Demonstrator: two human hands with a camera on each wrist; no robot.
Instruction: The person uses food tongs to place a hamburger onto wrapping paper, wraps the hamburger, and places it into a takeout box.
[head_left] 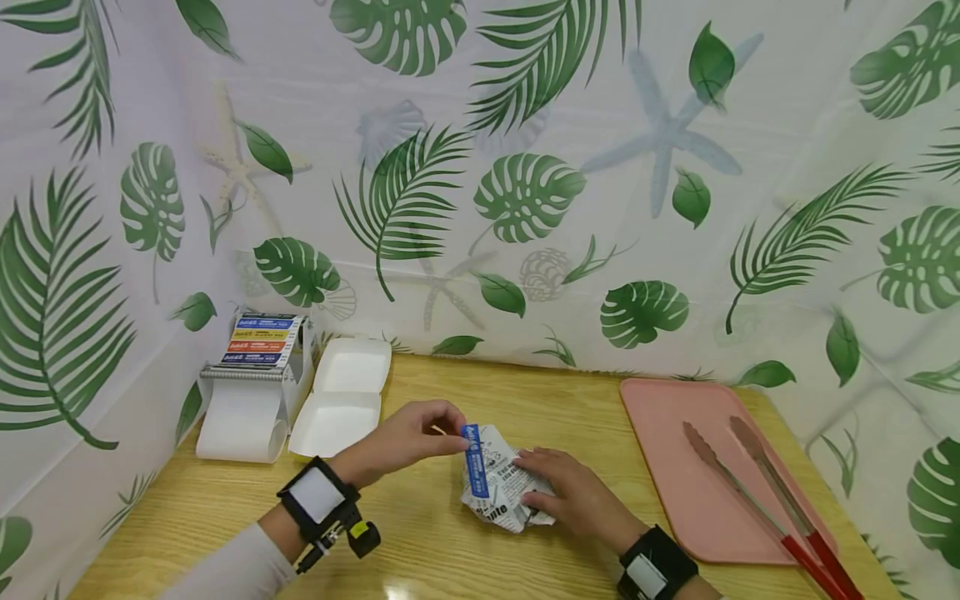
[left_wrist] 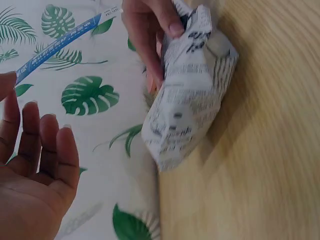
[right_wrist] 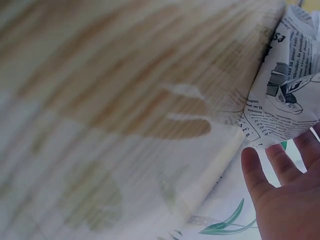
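In the head view my left hand [head_left: 405, 442] pinches the upper end of a blue printed label strip [head_left: 476, 467]. Seen from the left wrist, the strip [left_wrist: 60, 46] stretches straight out from the thumb, while the other fingers are loosely bent. A package wrapped in newspaper-print paper [head_left: 513, 479] sits on the table just under the strip; its contents are hidden. Whether the strip touches the paper I cannot tell. On the package's right side rests my right hand [head_left: 581, 496], with its fingers spread and fairly straight. The right wrist view shows those fingertips against the paper [right_wrist: 285, 95].
At the back left stands a label dispenser [head_left: 258, 346] with coloured strips and a white backing sheet hanging down. Beside it lies an opened white takeaway box [head_left: 337, 421]. A pink tray [head_left: 697, 492] on the right carries red-handled tongs [head_left: 772, 508]. A leaf-patterned curtain closes off the back.
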